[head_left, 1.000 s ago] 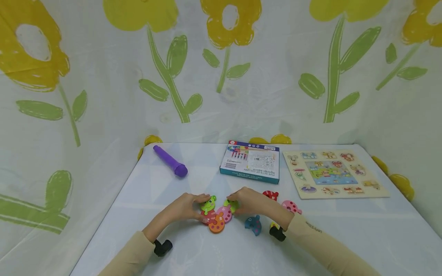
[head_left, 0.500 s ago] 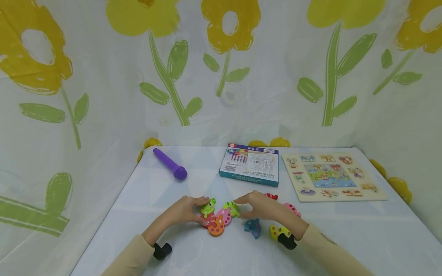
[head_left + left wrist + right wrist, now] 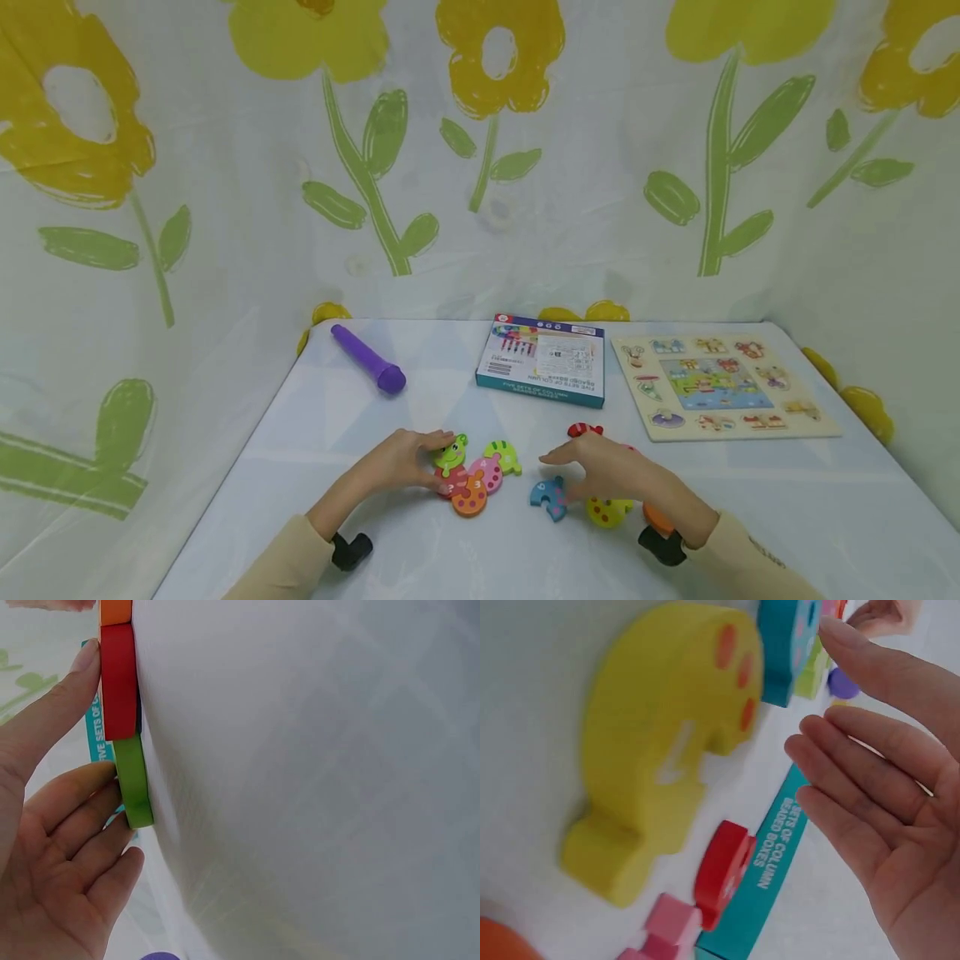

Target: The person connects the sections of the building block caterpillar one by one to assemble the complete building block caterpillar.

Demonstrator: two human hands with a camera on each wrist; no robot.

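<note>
My left hand [image 3: 405, 460] holds the smiling green head piece [image 3: 450, 455] and the red piece [image 3: 454, 477] of a caterpillar jigsaw between thumb and fingers. Its thumb lies on the red piece [image 3: 118, 682] in the left wrist view. Joined on to these are an orange piece [image 3: 469, 497], a pink piece [image 3: 488, 473] and a striped green piece [image 3: 506, 455]. My right hand [image 3: 609, 471] holds nothing and hovers with spread fingers at a blue spotted piece [image 3: 548, 497]; whether the thumb touches it I cannot tell. A yellow spotted piece [image 3: 652, 712] lies below that hand.
Loose red [image 3: 583, 430] and orange [image 3: 658, 518] pieces lie around the right hand; a pink one is mostly hidden. Behind stand a flat bead-set box [image 3: 542, 360], a purple toy microphone [image 3: 369, 360] and a wooden puzzle board [image 3: 723, 387]. A flowered cloth [image 3: 525, 242] hangs beyond the table.
My right hand has let go of the striped green piece and moved right, over to the blue and yellow pieces. The left hand keeps its hold on the caterpillar.
</note>
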